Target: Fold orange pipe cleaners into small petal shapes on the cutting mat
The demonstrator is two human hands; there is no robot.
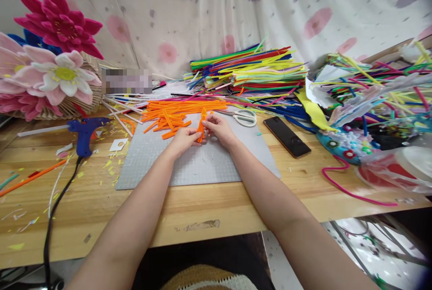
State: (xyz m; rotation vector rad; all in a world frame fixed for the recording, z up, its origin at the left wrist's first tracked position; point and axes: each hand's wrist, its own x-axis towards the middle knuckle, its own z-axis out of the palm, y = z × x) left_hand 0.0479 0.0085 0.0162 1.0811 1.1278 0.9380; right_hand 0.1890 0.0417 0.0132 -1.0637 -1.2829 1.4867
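Note:
Over the grey cutting mat (209, 168), both my hands hold a small bunch of orange pipe cleaners (202, 123), upright with a narrowing top. My left hand (186, 140) pinches its lower end from the left. With fingers bent against its right side, my right hand (218, 129) grips the bunch higher up. Just behind lie cut orange pipe cleaners (168, 121), short pieces in front and longer ones (189, 105) farther back. Scissors with white handles (245, 118) rest behind my right hand at the mat's back edge.
A blue glue gun (86, 135) with a black cord lies left among yellow scraps. A phone (286, 136) is right of the mat. Coloured pipe cleaners (249, 69) are heaped at the back. Fuzzy flowers (64, 72) stand left; a plastic-wrapped tub (398, 168) sits right.

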